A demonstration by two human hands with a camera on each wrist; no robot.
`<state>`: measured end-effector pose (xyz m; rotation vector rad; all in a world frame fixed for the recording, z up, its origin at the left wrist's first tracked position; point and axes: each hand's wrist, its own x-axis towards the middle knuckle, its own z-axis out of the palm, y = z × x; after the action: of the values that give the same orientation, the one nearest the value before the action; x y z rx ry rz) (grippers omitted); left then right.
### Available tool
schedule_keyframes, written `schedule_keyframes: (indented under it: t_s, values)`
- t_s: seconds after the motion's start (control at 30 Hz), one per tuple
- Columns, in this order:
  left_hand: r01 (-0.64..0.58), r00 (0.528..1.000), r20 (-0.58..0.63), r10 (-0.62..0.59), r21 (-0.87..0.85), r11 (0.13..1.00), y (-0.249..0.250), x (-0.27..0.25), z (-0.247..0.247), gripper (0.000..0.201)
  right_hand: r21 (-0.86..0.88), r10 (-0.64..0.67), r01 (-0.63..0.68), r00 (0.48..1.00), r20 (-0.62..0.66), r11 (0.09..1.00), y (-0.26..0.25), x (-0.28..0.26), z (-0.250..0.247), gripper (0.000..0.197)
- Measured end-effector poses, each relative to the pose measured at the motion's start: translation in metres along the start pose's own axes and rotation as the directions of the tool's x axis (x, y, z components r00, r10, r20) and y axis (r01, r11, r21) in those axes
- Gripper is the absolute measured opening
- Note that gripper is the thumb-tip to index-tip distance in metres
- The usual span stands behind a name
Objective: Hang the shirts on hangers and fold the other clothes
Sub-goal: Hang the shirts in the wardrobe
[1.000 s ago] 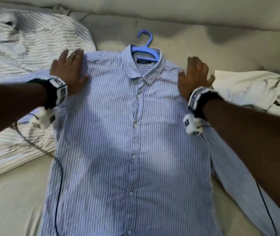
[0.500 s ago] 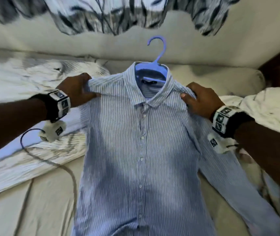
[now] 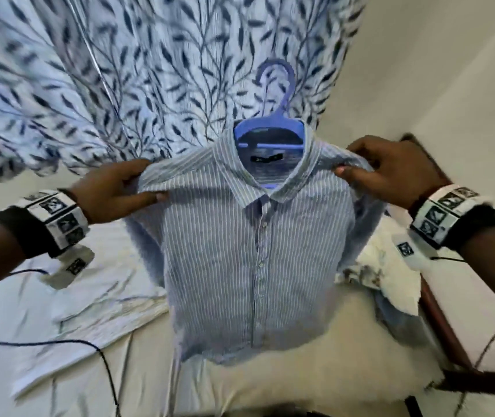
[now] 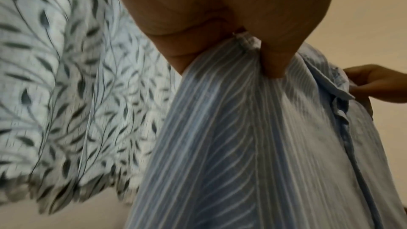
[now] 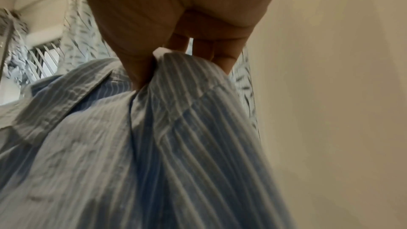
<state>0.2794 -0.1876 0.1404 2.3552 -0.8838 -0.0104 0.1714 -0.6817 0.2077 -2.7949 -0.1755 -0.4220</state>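
Note:
A blue-and-white striped shirt (image 3: 246, 251) hangs buttoned on a blue plastic hanger (image 3: 273, 115), held up in the air over the bed. My left hand (image 3: 126, 188) pinches the shirt's left shoulder, thumb in front. My right hand (image 3: 372, 173) pinches the right shoulder. The left wrist view shows the thumb (image 4: 273, 62) pressed into the striped shirt (image 4: 242, 145) at the shoulder seam. In the right wrist view my right hand (image 5: 154, 62) grips a fold of the shirt (image 5: 154, 145) beside the collar. The hanger's arms are hidden inside the shirt.
A leaf-patterned curtain (image 3: 120, 85) hangs behind the shirt. The bed sheet (image 3: 300, 371) lies below, with a striped garment (image 3: 90, 302) at the left and pale clothes (image 3: 384, 275) at the right. A dark wooden bed frame (image 3: 441, 323) runs along the right. A black cable (image 3: 59, 344) trails over the sheet.
The shirt lay flat on the bed under both open hands a second ago. Both hands then gripped its shoulders and have lifted it upright off the bed.

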Motion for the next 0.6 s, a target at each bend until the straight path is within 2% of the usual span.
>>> schedule_keyframes:
  t_s: [0.07,0.2,0.33,0.4,0.5,0.53,0.6]
  values:
    - [-0.066,0.994,-0.093,0.065,-0.003,0.998,0.026,0.001,-0.041,0.045,-0.009,-0.033,0.032,0.995,-0.090,0.999,-0.023,0.010,-0.045,0.031]
    - [-0.108,0.956,-0.281,0.080,-0.086,0.991,0.074,0.012,-0.118,0.034,0.008,-0.110,0.116,0.958,-0.265,0.993,-0.067,0.037,-0.123,0.030]
    - [-0.130,0.866,-0.495,0.074,-0.080,0.988,0.120,0.012,-0.172,0.024,0.076,-0.192,0.232,0.917,-0.348,0.970,-0.090,0.063,-0.172,0.028]
    - [-0.133,0.795,-0.602,0.077,-0.048,0.990,0.144,0.008,-0.191,0.012,0.085,-0.236,0.264,0.939,-0.249,0.961,-0.095,0.076,-0.190,0.033]
    - [-0.080,0.695,-0.714,0.087,0.043,0.996,0.166,0.001,-0.216,0.003,0.016,-0.289,0.289,0.957,0.006,0.957,-0.100,0.087,-0.209,0.061]
    - [-0.036,0.671,-0.737,0.082,0.078,0.996,0.173,-0.002,-0.222,0.005,0.023,-0.315,0.314,0.948,0.053,0.949,-0.100,0.087,-0.213,0.065]
    - [0.009,0.648,-0.757,0.083,0.117,0.993,0.183,-0.011,-0.231,0.004,0.085,-0.371,0.367,0.928,0.040,0.926,-0.097,0.086,-0.218,0.056]
